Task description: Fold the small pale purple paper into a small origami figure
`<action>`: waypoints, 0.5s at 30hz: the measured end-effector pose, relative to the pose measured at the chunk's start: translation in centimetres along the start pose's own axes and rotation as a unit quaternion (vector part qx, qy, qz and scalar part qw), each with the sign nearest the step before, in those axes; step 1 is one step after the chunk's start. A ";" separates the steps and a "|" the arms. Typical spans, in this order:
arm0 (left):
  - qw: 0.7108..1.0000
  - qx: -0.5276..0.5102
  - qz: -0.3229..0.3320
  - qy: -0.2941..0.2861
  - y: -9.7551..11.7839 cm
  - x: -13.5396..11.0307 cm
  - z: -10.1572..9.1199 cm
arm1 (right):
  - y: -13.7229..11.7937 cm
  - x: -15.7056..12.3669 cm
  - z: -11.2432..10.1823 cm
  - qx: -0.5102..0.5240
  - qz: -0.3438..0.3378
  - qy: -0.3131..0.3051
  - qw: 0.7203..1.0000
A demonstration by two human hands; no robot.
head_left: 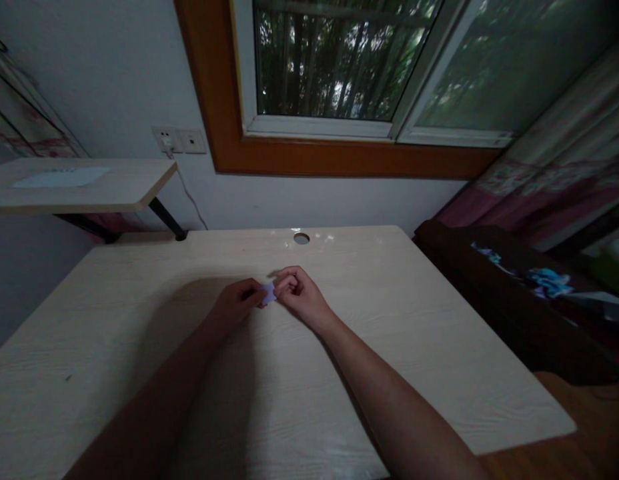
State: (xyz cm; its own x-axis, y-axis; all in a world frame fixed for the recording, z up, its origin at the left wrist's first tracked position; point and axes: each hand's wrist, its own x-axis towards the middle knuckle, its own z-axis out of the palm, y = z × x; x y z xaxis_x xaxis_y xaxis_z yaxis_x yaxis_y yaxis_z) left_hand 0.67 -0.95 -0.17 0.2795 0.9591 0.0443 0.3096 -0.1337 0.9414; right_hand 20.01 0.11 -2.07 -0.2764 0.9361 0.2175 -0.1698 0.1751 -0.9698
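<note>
A small pale-lilac piece, looking like folded paper [268,293], is between my two hands, a little above or on the desk. My left hand [238,301] pinches its left side between thumb and fingers. At its right edge, the thumb and index finger of my right hand [302,297] pinch it too, with the other fingers curled or bent. Parts of the piece are hidden behind my fingers, and its exact shape is too small to make out.
Both forearms rest over a light wood-grain desk [414,373] with a round cable hole [301,239] near its back edge. A raised shelf [139,183] bearing a paper sheet [64,177] stands at left. Dark furniture [489,287] holding cloth items [549,281] is at right.
</note>
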 end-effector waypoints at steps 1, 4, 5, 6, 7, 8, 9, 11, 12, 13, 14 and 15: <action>1.000 0.000 0.001 0.001 -0.1 0.0 0.0 | 0.0 -0.1 0.0 -0.005 0.000 -0.008 1.000; 1.000 0.016 0.003 0.006 -0.3 0.1 0.1 | 0.2 -0.2 0.0 -0.022 -0.001 -0.024 0.999; 1.000 0.018 0.002 0.006 -0.4 0.1 0.1 | 0.2 -0.3 0.0 -0.027 -0.002 -0.027 0.999; 1.000 0.015 0.001 0.004 -0.4 0.1 0.1 | 0.3 -0.3 0.0 -0.032 -0.004 -0.029 0.999; 1.000 0.011 0.001 0.004 -0.4 0.1 0.1 | 0.3 -0.3 -0.1 -0.038 -0.005 -0.029 0.999; 1.000 0.008 -0.001 0.002 -0.4 0.1 0.1 | 0.3 -0.3 -0.1 -0.044 -0.008 -0.027 0.999; 1.000 0.005 -0.004 0.001 -0.4 0.1 0.2 | 0.3 -0.3 -0.1 -0.050 -0.011 -0.024 0.998; 1.000 0.002 -0.010 0.001 -0.4 0.1 0.2 | 0.2 -0.3 -0.1 -0.057 -0.016 -0.011 0.998; 1.000 0.002 -0.011 0.001 -0.5 0.1 0.1 | 0.1 -0.3 0.0 -0.057 -0.018 -0.004 0.998; 1.000 0.003 -0.012 0.000 -0.5 0.1 0.2 | 0.1 -0.3 0.0 -0.056 -0.019 0.000 0.998; 1.000 0.003 -0.012 -0.001 -0.5 0.1 0.2 | 0.0 -0.2 0.0 -0.054 -0.020 0.003 0.998; 1.000 0.002 -0.011 -0.001 -0.5 0.1 0.2 | 0.0 -0.2 0.0 -0.053 -0.021 0.004 0.998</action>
State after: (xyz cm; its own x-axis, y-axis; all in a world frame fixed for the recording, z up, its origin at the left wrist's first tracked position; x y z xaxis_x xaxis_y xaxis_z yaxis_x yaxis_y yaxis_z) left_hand 0.68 -0.81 -0.73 0.2754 0.9611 0.0231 0.3193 -0.1141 0.9408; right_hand 20.03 -0.11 -2.11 -0.2641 0.9293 0.2581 -0.0802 0.2455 -0.9661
